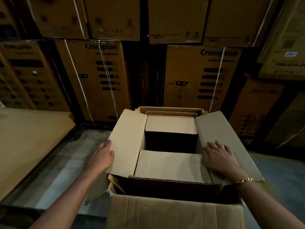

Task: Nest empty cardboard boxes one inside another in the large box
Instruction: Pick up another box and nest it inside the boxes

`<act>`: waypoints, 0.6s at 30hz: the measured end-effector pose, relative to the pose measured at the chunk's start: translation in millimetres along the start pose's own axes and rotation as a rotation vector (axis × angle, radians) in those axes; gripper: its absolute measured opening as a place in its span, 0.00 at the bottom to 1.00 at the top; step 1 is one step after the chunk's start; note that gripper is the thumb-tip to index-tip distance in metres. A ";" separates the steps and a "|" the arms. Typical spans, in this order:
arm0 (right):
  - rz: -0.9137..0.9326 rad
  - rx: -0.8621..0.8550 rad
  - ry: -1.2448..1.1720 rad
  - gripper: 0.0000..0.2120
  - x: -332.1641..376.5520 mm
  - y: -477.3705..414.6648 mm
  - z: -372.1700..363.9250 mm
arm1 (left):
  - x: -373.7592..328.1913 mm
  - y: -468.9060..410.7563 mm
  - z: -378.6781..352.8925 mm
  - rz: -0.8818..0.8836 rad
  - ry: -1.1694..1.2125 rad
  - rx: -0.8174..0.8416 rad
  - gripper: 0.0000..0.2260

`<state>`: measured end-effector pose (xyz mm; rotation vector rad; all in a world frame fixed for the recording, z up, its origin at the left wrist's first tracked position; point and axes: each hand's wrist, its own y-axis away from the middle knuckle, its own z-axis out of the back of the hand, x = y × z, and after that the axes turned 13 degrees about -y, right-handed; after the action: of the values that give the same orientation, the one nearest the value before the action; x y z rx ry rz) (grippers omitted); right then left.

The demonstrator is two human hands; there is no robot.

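Our left hand [100, 158] holds the outer edge of the left flap [127, 138], thumb on its inner face and fingers seemingly behind it. Our right hand [221, 157] lies flat, fingers spread, on the right flap [222, 129]. We judge that both hands are splaying the flaps to open the mouth. The flaps belong to the inner box [173, 179], already nested in the large box [173, 212] on the floor [54, 171]. Its near flap [168, 164] and far flap [171, 123] fold inward; the dark gap [171, 141] between them hides whatever lies below. More cardboard edges [171, 111] line the far wall.
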<state>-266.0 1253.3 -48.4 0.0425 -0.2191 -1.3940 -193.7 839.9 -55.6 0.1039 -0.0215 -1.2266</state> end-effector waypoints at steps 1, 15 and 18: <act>0.006 0.002 0.007 0.28 3.6 -3.6 -2.4 | -1.6 1.1 -1.1 0.008 -0.016 -0.007 0.26; 0.045 0.448 -0.827 0.29 -28.0 18.9 72.6 | -24.8 3.4 0.4 -0.149 -0.332 -0.080 0.33; 0.112 0.572 -0.750 0.32 -30.2 42.4 60.1 | -41.6 13.3 3.1 -0.293 -0.314 0.043 0.41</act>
<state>-240.4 1296.4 13.3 -0.0223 -1.2210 -1.1451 -195.6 883.2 -49.6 -0.0513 -0.3152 -1.5260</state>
